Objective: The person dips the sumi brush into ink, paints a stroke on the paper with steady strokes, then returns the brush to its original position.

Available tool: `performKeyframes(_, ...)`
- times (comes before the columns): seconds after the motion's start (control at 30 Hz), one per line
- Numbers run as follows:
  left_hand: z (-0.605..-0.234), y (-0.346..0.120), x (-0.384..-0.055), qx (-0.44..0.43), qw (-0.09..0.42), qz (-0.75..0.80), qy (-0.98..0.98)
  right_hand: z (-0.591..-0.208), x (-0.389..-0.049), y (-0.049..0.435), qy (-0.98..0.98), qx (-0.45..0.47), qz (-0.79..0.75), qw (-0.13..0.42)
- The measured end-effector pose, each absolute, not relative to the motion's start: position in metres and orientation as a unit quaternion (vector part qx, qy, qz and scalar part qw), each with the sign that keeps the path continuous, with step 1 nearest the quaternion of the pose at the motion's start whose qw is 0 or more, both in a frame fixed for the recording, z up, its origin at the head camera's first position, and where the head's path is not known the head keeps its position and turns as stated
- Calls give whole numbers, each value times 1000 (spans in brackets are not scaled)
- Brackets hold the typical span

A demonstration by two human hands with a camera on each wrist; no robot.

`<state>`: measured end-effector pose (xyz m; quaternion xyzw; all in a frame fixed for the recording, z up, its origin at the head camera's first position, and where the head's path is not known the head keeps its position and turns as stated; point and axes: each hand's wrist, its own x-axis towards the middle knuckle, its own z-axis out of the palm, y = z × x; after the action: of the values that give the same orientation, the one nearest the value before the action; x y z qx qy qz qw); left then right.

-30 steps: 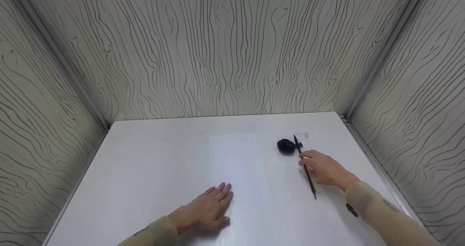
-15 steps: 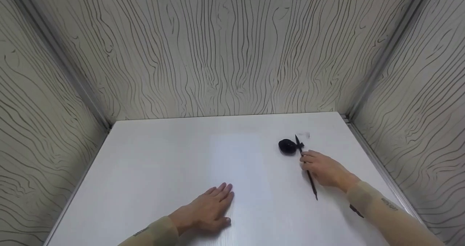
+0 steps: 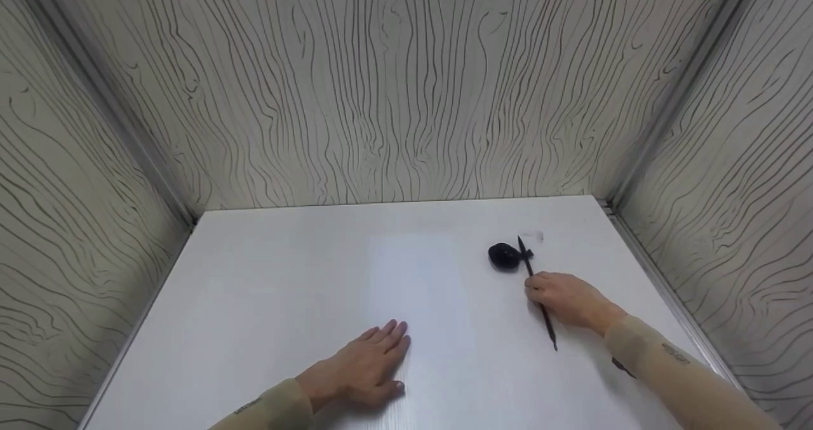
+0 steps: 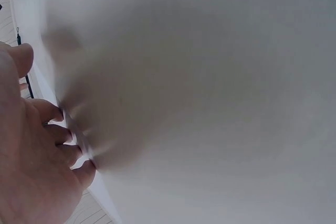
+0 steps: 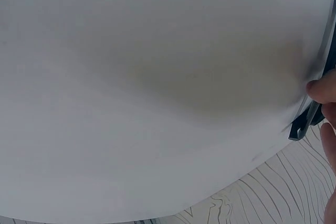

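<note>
Right hand: the thumb and fingers of the right hand (image 3: 565, 298) pinch a long dark brush (image 3: 548, 324) around its middle.
Brush place: on the right side of the white table (image 3: 254, 303), just beside a round black dish (image 3: 504, 256). Its front part crosses a little black bit (image 3: 530, 253) at the dish's right side. I cannot tell if it rests on that bit.
Brush tip: the pointed end looks toward the back wall (image 3: 381, 87) and a little left.
Brush tail: the other end looks back toward the person, a little right.
Brush line: the long way runs mostly front to back, on a slant. It seems to lie low, not stand up.
Done: the brush is in the fingers, its tip past the black bit.
Left: the fingers have not let go. I cannot tell if this is picking up or putting down.
Bright patch: no dark marks show on the bright patch (image 3: 416, 290); it may be paper or just light.
Left hand: the left hand (image 3: 365, 366) holds nothing; its fingers lie stretched out on the table by the patch.
</note>
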<state>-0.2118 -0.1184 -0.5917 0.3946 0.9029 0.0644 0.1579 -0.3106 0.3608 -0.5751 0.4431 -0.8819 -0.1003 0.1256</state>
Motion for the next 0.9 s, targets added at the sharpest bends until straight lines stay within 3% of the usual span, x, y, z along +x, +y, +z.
performKeyframes(0.37, -593, -120, -212, 410, 141, 48, 900, -583, -318, 364, -823, 521, -93, 206)
performKeyframes(0.9, -592, -118, -212, 400, 154, 44, 902, -584, -318, 362, -824, 508, -157, 195)
